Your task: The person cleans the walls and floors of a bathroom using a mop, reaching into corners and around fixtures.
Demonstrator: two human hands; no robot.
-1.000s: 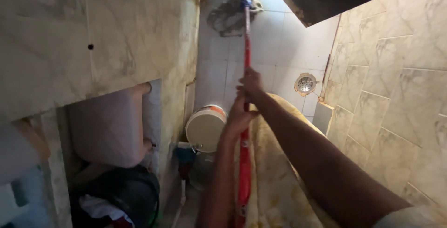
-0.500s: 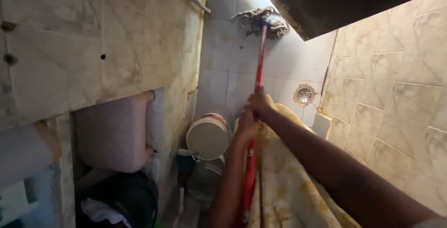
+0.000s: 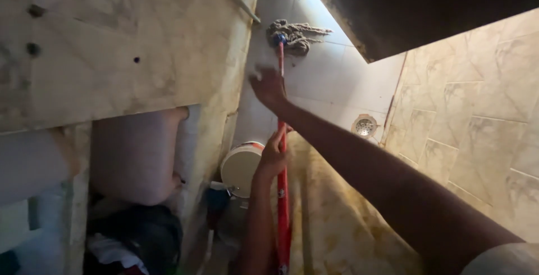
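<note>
Left hand (image 3: 273, 157) fingers closed around the red mop handle (image 3: 282, 196), mid-shaft. Right hand (image 3: 269, 87) has slid up the shaft since half a second ago; its fingers look wrapped on the handle, though blur keeps me from confirming. Mop head (image 3: 292, 35) sits at 12 o'clock, pressed on the white tiled wall (image 3: 331, 78); it has shifted left and the strands now trail right, so I read a sideways scrubbing stroke in progress. White bucket (image 3: 241, 168) at 9 o'clock of my left hand, round drain (image 3: 364, 125) at 3 o'clock. Marble wall (image 3: 140, 45) further left.
</note>
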